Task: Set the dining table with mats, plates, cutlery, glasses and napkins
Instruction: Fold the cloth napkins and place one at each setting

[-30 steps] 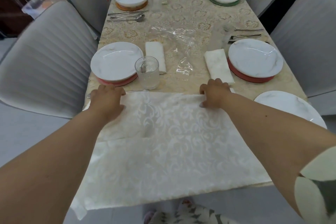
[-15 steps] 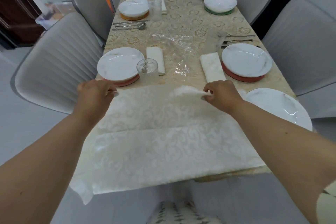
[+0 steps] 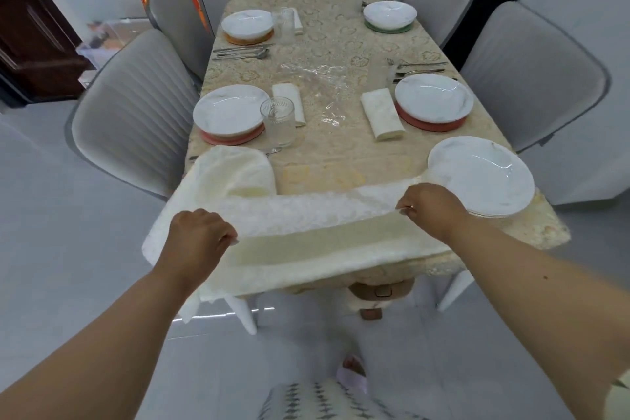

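A large white patterned cloth (image 3: 317, 215) lies over the near end of the table (image 3: 341, 153), folded back toward me. My left hand (image 3: 197, 235) pinches its far edge on the left and my right hand (image 3: 428, 206) pinches it on the right, holding that edge lifted above the near table edge. A bunched part of the cloth (image 3: 238, 174) sits near the left. A white plate (image 3: 484, 176) with no mat lies at the near right, partly under the cloth's edge.
Further back stand several plates on round mats (image 3: 231, 112) (image 3: 433, 99), a glass (image 3: 278, 121), folded napkins (image 3: 381, 114), cutlery (image 3: 242, 52) and crumpled clear plastic (image 3: 320, 85). Grey chairs (image 3: 136, 112) line both sides. My foot (image 3: 354, 368) is on the floor below.
Both hands have gripped the cloth's far edge and pulled it back toward me, folding the cloth over itself and baring the tablecloth in the middle. The view has drawn back from the table.
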`<state>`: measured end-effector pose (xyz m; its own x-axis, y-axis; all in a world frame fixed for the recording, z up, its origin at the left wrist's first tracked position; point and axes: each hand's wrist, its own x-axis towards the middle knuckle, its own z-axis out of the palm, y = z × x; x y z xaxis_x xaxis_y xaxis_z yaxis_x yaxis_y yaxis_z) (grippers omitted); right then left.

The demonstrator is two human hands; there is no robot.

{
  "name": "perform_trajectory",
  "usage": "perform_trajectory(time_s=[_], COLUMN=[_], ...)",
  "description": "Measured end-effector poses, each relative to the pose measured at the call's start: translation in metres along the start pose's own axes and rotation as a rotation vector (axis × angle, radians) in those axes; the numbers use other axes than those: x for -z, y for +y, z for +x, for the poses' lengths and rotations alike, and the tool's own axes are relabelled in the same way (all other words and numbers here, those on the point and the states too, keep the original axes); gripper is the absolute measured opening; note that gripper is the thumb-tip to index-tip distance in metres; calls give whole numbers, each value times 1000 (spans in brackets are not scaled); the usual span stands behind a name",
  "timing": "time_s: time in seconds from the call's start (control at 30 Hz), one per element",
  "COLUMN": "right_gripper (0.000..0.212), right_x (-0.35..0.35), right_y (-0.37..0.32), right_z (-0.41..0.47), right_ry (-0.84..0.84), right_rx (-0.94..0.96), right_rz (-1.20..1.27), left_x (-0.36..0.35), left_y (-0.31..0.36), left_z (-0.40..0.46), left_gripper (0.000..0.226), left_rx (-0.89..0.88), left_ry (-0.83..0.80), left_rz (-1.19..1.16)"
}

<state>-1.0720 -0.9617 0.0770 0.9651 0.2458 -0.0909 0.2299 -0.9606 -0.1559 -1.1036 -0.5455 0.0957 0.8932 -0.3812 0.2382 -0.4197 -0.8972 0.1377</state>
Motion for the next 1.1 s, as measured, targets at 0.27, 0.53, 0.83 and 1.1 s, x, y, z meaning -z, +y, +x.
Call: perform_trajectory(time_s=[0.27,0.53,0.83,1.1], right_gripper=[23,28,28,28], right_x=[-28,-39,-38,-36], right_y=[-3,-5,-8,-37], right_z=[-44,-65,-60,-10], right_ry=[1,-14,-26,26], right_rx=[-5,-27,-79,-105], right_rz=[-4,54,99,110], left_x=[-18,-30,-41,-43], left_y=[15,15,17,17], left_z=[-39,-54,-65,-33], left_gripper=[25,24,47,48], left_rx=[-24,-7,175,847], left_ry=[-101,-172,-107,-64], left_rz=[-30,-25,-105,-285])
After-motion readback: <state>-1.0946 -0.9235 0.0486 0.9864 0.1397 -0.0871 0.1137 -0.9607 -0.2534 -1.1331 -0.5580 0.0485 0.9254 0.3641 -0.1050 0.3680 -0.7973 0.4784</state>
